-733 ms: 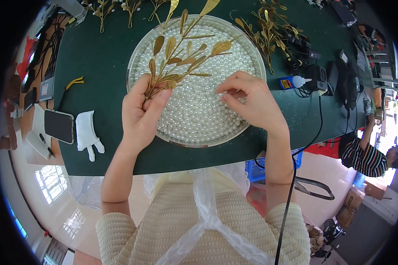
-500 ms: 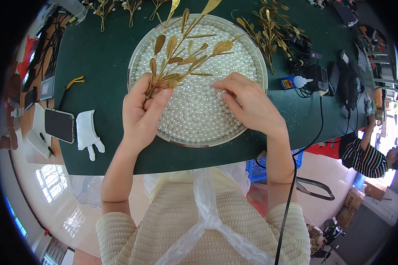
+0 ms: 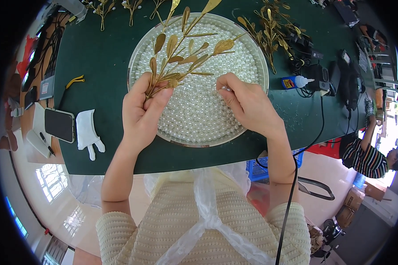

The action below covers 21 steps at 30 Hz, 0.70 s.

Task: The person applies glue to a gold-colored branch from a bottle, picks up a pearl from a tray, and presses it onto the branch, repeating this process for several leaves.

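My left hand is closed around the lower stems of a gold leafy branch, whose flat metallic leaves fan up and to the right. Beneath the branch lies a round tray with a pale rim, filled with white pearl beads. Over the right part of the tray, my right hand pinches thumb and forefinger together. A small pearl bead shows at those fingertips, partly covered by them.
More gold branches lie beyond the tray at right, others at far left. A blue-labelled glue bottle sits right, near black cables and devices. At left are a phone, a white glove and yellow-handled tweezers.
My right fingers have drawn together into a pinch with a pearl bead and risen slightly off the beads. The left hand and its branch stay in place.
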### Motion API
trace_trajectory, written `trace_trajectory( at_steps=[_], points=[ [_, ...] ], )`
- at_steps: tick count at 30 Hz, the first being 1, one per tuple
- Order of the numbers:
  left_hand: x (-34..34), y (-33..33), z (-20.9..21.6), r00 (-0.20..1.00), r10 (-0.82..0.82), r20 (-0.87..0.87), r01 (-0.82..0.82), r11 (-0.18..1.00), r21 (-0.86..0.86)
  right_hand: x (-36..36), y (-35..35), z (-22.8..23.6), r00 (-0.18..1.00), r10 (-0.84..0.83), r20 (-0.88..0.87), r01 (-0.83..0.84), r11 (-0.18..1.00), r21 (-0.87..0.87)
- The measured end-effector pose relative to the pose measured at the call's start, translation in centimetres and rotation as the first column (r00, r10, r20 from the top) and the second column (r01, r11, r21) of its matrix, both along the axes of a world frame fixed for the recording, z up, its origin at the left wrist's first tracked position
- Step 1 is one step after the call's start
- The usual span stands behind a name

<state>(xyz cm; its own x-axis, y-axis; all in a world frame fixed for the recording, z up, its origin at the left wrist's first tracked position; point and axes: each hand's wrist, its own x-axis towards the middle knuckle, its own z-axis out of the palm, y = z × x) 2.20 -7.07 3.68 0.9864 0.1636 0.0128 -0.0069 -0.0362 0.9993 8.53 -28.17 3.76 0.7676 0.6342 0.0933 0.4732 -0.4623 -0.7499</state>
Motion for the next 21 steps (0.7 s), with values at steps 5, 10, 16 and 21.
trace_trajectory(
  at_steps=[5, 10, 16, 21],
  points=[
    [-0.1, 0.0, -0.1, 1.0, 0.008, -0.006, -0.008, 1.0, 0.0, -0.2, 0.1, 0.1, 0.997, -0.003, 0.083, 0.019, 0.98, -0.199],
    [-0.1, 0.1, -0.1, 1.0, -0.002, 0.0, 0.002, 1.0, 0.0, -0.1, 0.2, -0.4, 0.976, -0.008, 0.216, 0.028, 0.995, -0.091],
    [-0.1, 0.1, -0.1, 1.0, -0.003, -0.01, 0.003, 1.0, 0.007, 0.3, 0.1, -0.7, 0.949, -0.002, 0.314, -0.004, 1.0, 0.018],
    [-0.1, 0.1, -0.1, 1.0, -0.003, -0.014, 0.003, 1.0, 0.021, -0.3, 0.5, -0.1, 0.992, -0.118, 0.05, 0.116, 0.992, 0.051]
  ],
)
